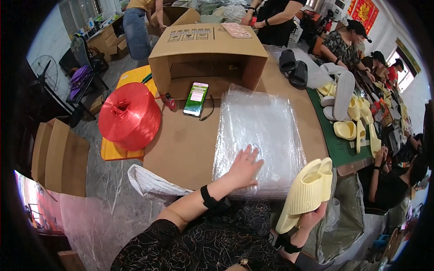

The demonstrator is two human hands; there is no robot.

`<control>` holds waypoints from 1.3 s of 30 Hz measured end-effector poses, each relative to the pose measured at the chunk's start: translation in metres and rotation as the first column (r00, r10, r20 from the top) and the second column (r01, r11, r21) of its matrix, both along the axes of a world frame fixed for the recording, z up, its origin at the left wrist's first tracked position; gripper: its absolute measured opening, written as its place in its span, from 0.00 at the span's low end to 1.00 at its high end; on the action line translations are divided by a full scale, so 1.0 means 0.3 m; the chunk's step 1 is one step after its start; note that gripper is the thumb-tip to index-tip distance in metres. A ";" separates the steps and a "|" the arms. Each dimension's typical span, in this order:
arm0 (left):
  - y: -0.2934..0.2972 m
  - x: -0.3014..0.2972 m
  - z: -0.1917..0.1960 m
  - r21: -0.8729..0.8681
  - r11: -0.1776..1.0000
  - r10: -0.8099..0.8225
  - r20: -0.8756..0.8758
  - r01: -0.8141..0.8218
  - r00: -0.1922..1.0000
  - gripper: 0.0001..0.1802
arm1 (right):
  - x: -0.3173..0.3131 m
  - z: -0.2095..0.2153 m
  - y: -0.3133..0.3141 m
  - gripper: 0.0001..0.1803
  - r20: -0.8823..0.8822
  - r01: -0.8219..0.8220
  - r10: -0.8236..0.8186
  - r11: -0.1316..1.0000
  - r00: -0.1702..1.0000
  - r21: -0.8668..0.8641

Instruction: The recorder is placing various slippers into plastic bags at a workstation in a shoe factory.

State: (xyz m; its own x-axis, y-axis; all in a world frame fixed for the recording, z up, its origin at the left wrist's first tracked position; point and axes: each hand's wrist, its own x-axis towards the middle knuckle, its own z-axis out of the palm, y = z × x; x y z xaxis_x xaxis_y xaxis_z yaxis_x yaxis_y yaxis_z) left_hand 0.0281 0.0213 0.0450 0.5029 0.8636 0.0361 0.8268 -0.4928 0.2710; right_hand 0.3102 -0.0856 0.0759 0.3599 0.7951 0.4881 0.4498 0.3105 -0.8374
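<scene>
My left hand [245, 168] lies with its fingers spread on a stack of clear plastic bags [257, 119] in front of me. At the right of the stack, my right hand [312, 217] grips a pair of pale yellow slide slippers [307, 192] from below. The two slippers are held together, tilted with their open-toed ends upward. Part of my right hand is hidden behind them. Beyond the stack, a phone [195, 98] with a lit screen lies on the cardboard-covered table [181, 153].
An open cardboard box [208, 49] stands on its side at the back. Left is a big roll of red plastic twine [129, 116]. Black slippers [294, 68] and several yellow slippers [346, 130] lie to the right, some on a green mat [334, 147]. Other people work around the tables.
</scene>
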 end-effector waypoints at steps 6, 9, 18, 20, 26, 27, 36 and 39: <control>-0.009 0.033 -0.087 -0.030 0.994 -0.105 0.077 0.107 0.991 0.38 | -0.030 -0.001 -0.024 0.22 -0.068 -0.004 0.002 1.000 0.998 -0.028; 0.001 0.041 -0.091 -0.020 0.999 -0.030 0.091 0.032 0.995 0.34 | -0.028 -0.013 -0.025 0.22 -0.083 -0.026 0.023 0.999 0.996 -0.035; -0.002 0.028 -0.079 0.110 0.991 -0.087 0.071 0.079 0.994 0.31 | -0.032 -0.016 -0.011 0.23 -0.051 -0.054 0.052 0.997 0.997 -0.046; -0.012 0.037 -0.069 -0.036 0.993 -0.109 0.157 0.116 0.982 0.33 | -0.034 -0.026 -0.009 0.23 -0.087 -0.073 0.068 0.996 0.994 -0.052; -0.002 0.038 -0.120 0.105 0.990 -0.122 0.240 0.099 0.963 0.26 | -0.024 -0.049 -0.003 0.23 -0.070 -0.081 0.078 0.996 0.995 -0.046; 0.004 0.039 -0.122 0.120 0.989 -0.119 0.275 0.089 0.954 0.23 | -0.023 -0.046 -0.004 0.23 -0.058 -0.079 0.077 0.996 0.995 -0.050; 0.051 0.025 -0.051 -0.218 0.976 0.091 0.505 0.025 0.858 0.19 | -0.054 -0.002 0.000 0.23 0.041 -0.072 0.075 0.996 0.996 -0.053; 0.054 0.004 -0.122 -0.122 0.991 0.013 0.527 0.060 0.850 0.19 | -0.054 -0.001 -0.002 0.23 0.048 -0.077 0.080 0.995 0.996 -0.059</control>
State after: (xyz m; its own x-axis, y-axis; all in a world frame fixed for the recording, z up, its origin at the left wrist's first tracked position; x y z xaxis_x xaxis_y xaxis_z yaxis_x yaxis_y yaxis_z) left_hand 0.0293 0.0374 0.0083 0.4602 0.8672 0.1904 0.5311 -0.4407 0.7236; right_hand 0.2940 -0.0861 0.0756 0.2717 0.8467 0.4575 0.4680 0.2991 -0.8316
